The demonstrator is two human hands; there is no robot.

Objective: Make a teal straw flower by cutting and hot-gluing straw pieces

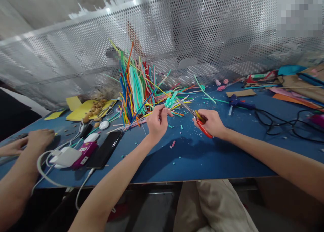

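My left hand [157,121] is closed, pinching a small teal piece made of fuzzy petal-like lobes [171,101], which looks like pipe cleaner work. In my right hand [211,122] are scissors [201,126] with red and yellow handles, their blades pointing up and left toward the teal piece. From this view I cannot tell whether the blades touch it. Behind my left hand stands a dense bunch of colourful pipe cleaners [136,88], with more lying loose around its base. Small teal and pink clippings [172,144] are scattered on the blue table [215,161] below my hands.
On the left lie a black phone [106,150], a purple power strip [84,154] with white cables, and yellow sheets [78,112]. Another person's hands [37,139] rest at the far left. A blue glue gun [240,103] with a black cord lies right. A perforated metal screen [202,32] runs behind.
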